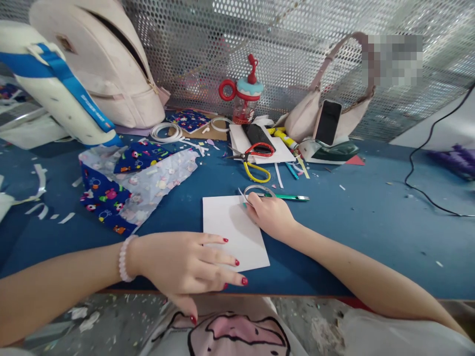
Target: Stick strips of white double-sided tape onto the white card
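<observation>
A white rectangular sheet or thin board (232,217) lies on the blue table near its front edge. Over its lower left part my left hand (189,262) is held palm down with fingers spread, red nails showing, gripping nothing. My right hand (272,215) is closed at the sheet's upper right corner, its fingers curled at a thin roll of tape (260,188). A short pale strip (241,193) stands up beside the roll. Just behind my right hand lies a green utility knife (293,197). My right fingertips are partly hidden.
Scissors (256,160) with red and yellow handles lie beyond the sheet, by a black phone (258,137) on white boards. Patterned blue fabric (107,193) is at left. Farther back are a backpack (100,64), a cup (247,99), a handbag (308,116) and a propped phone (327,122).
</observation>
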The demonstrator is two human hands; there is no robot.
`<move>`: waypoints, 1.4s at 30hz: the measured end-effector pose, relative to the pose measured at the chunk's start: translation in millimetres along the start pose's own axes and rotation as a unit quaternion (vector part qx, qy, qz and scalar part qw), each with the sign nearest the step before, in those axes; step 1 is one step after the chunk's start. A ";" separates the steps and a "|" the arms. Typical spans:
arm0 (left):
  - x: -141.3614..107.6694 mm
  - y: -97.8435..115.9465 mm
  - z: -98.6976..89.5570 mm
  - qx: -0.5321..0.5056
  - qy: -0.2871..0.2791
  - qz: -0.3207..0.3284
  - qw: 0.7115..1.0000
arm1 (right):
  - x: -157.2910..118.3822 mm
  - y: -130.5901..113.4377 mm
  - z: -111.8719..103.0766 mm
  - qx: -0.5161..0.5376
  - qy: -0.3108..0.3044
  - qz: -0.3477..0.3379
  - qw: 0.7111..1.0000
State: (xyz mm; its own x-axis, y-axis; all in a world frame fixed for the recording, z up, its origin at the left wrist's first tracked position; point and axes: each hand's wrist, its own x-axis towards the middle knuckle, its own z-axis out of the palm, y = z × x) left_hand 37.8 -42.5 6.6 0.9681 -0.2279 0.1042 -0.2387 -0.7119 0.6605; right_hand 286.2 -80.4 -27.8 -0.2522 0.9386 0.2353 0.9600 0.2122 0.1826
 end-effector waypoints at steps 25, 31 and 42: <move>78.3 19.5 20.8 0.186 0.009 -0.215 0.959 | 24.6 13.0 -28.7 0.002 -0.229 -0.020 0.973; 72.4 26.1 29.7 0.113 -0.038 -0.059 0.991 | 26.5 16.7 -26.5 0.017 -0.227 -0.041 0.973; 53.0 -14.9 -29.0 0.300 0.187 -0.225 0.908 | 12.2 29.1 -12.3 0.013 0.002 -0.082 0.997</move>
State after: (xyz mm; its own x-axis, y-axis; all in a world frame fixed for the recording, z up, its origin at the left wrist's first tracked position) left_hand 94.9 -24.7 23.8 0.9095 0.3368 0.2435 0.2969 -0.9365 0.1863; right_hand 309.6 -66.1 -7.9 -0.4066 0.8895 0.2083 0.9086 0.3698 0.1942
